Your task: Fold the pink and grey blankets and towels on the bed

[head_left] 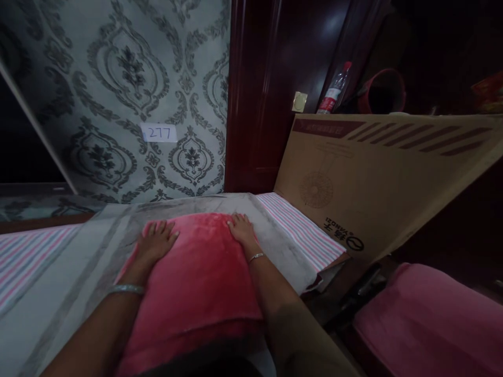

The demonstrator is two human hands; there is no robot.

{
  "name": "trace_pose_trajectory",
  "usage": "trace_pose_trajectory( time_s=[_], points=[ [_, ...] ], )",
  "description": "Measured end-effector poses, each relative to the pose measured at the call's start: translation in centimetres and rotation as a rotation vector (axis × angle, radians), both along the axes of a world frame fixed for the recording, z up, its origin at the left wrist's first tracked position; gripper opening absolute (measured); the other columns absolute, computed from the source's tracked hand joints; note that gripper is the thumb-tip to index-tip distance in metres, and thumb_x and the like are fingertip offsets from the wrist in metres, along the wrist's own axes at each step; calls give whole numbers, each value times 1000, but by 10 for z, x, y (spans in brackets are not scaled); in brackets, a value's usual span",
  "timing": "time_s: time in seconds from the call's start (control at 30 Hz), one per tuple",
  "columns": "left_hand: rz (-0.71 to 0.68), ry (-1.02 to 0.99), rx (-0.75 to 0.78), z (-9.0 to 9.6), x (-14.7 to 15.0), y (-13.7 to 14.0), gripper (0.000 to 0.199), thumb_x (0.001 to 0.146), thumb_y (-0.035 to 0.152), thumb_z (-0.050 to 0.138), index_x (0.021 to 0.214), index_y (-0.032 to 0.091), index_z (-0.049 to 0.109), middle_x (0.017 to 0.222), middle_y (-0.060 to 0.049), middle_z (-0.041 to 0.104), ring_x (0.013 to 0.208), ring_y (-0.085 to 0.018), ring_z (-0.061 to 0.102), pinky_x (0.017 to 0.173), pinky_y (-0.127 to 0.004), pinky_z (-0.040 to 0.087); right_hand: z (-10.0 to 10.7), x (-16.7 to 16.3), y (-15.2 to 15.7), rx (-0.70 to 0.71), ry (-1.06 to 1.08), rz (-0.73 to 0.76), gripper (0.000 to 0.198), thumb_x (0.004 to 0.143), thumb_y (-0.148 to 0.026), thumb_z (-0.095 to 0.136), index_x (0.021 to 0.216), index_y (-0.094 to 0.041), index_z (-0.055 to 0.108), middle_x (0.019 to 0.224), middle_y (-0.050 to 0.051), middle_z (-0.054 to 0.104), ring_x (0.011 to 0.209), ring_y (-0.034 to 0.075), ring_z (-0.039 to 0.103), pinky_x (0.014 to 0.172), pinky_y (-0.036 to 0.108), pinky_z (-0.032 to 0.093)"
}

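A plush pinkish-red cloth [204,267], folded into a rough rectangle, lies in front of me on a grey-and-white striped cover [94,262]. My left hand [157,242] rests flat on its far left corner with the fingers spread. At the far right corner, my right hand [241,230] presses down on the cloth, fingers stretched out. A fold runs along the near edge of the cloth. Whether it is a blanket or a large towel, I cannot tell.
Striped sheeting [302,230] shows at the right edge. Beyond it stands a large cardboard box [373,183], with a plastic bottle [334,91] behind. A pink padded item [428,319] is at lower right. Patterned wall [188,78] bears a paper label [159,132].
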State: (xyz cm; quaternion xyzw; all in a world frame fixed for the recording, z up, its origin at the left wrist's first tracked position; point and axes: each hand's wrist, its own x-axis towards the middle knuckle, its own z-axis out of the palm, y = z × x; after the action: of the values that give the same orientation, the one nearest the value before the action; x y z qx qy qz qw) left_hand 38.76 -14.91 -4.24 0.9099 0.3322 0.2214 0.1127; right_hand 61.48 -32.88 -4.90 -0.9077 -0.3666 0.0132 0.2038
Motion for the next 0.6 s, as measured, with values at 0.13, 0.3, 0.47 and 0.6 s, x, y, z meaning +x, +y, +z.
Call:
trace_pose_trajectory(
  time_s=[0.13,0.3,0.47,0.6],
  points=[
    [74,226,-14,-13,18,14,63,94,49,28,149,22,44,157,-16,38,148,-38,24,109,-72,25,-24,12,1,-13,42,-15,59,102,-49,27,153,-22,38,162,6,32,151,29,20,116,53,27],
    [85,318,-9,-15,19,16,63,97,46,23,153,22,38,163,-12,27,151,-37,17,113,-68,26,-27,13,3,-4,47,-6,58,101,-46,28,152,-21,39,161,6,34,150,30,21,116,54,27],
    [54,291,-49,-9,14,12,59,97,45,28,148,20,44,160,-16,33,150,-35,22,114,-64,25,-18,9,-1,-33,62,-10,59,102,-46,24,155,-22,34,164,5,28,151,28,18,117,55,25],
    [-30,276,-60,11,14,7,59,95,48,35,141,15,52,155,-20,40,147,-36,27,114,-62,22,4,1,-8,-84,83,-15,57,103,-43,22,155,-22,33,165,6,25,152,26,16,118,56,21]
  ],
)
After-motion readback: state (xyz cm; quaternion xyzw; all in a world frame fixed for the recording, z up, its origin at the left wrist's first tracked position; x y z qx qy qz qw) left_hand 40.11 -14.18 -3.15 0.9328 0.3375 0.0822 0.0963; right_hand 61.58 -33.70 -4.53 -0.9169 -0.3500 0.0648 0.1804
